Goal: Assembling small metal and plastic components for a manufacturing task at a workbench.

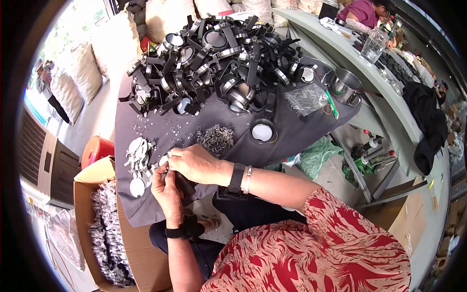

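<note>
My left hand (pixel 167 191) and my right hand (pixel 197 165) meet over the table's near left part, both with closed fingers. Between them is what looks like a black-strapped watch (pixel 185 187), mostly hidden; its dark strap hangs below my right hand. The right fingertips pinch at its upper end, on a piece too small to name. Close by on the left lie white discs (pixel 137 187) and a loose stack of pale flat parts (pixel 139 152). Beyond my right hand is a heap of small metal buckles (pixel 216 139). One watch with a white face (pixel 262 132) lies apart to the right.
A big pile of black-strapped watches (pixel 214 63) covers the table's far part. A steel pot (pixel 344 86), a clear plastic bag (pixel 306 100) and a green pen (pixel 332 103) are at right. A cardboard box (pixel 82 204) of metallic parts stands lower left. A co-worker (pixel 362 14) sits beyond.
</note>
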Demonstrator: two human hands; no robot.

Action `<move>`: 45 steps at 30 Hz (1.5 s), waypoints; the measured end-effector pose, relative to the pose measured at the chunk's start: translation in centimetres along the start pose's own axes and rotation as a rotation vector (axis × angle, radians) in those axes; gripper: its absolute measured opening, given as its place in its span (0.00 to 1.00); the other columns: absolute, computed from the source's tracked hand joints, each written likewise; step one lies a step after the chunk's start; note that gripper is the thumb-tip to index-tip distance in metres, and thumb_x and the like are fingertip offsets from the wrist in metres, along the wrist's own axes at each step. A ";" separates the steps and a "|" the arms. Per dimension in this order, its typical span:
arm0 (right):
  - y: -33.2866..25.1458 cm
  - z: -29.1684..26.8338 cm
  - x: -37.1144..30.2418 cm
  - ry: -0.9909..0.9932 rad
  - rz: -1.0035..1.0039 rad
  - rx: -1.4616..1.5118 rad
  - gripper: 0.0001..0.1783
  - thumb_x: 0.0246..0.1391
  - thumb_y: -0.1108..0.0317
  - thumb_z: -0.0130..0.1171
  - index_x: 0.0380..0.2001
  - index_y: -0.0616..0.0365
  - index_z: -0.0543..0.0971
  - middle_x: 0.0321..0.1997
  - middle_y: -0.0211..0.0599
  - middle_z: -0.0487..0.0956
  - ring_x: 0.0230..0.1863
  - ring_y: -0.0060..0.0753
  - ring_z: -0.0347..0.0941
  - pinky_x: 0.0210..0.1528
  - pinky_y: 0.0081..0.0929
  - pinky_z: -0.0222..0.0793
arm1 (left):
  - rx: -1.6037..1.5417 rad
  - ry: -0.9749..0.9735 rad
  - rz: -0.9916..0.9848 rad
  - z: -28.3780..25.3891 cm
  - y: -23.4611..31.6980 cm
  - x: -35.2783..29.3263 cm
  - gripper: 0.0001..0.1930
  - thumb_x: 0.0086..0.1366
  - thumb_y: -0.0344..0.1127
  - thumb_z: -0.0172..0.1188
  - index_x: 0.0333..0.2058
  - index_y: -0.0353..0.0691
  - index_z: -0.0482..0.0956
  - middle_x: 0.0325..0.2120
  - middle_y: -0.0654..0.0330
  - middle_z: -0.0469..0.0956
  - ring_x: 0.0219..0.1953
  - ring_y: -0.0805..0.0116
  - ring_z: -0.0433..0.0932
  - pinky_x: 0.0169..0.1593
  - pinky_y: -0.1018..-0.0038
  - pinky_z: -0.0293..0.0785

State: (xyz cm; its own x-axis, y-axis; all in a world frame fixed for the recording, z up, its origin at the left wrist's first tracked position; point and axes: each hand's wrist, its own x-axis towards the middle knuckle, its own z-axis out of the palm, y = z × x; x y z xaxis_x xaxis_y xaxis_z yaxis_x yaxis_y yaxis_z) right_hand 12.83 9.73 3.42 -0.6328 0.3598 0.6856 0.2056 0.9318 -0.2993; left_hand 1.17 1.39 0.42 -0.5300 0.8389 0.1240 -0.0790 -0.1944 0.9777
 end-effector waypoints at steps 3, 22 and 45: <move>0.3 -1.1 -0.6 0.034 -0.002 0.015 0.04 0.47 0.71 0.55 0.26 0.60 0.73 0.28 0.36 0.72 0.26 0.41 0.75 0.24 0.34 0.71 | 0.033 -0.002 -0.045 0.8 0.9 -0.3 0.05 0.64 0.27 0.51 0.36 0.42 0.75 0.13 0.73 0.67 0.10 0.87 0.57 0.13 0.85 0.49; 15.0 -19.1 -13.0 -0.249 0.772 -0.822 0.09 0.47 0.72 0.50 0.24 0.63 0.79 0.27 0.55 0.78 0.32 0.57 0.76 0.36 0.46 0.72 | 0.066 0.020 -0.035 0.1 1.6 -0.2 0.05 0.62 0.26 0.52 0.37 0.40 0.73 0.10 0.70 0.65 0.07 0.83 0.57 0.10 0.83 0.51; 8.7 -18.5 -7.2 -0.053 0.546 -0.580 0.07 0.41 0.77 0.55 0.28 0.65 0.71 0.27 0.50 0.77 0.33 0.57 0.73 0.33 0.45 0.68 | 0.240 0.086 0.053 -0.2 -0.1 0.4 0.06 0.60 0.24 0.53 0.35 0.42 0.73 0.11 0.73 0.64 0.11 0.86 0.56 0.14 0.83 0.50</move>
State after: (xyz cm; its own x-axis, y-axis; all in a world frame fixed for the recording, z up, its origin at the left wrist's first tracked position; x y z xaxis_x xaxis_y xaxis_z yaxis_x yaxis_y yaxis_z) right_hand 33.02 16.17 8.13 -0.3620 0.7834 0.5052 0.8433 0.5061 -0.1806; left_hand 0.78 1.68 0.39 -0.5984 0.7826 0.1715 0.1480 -0.1024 0.9837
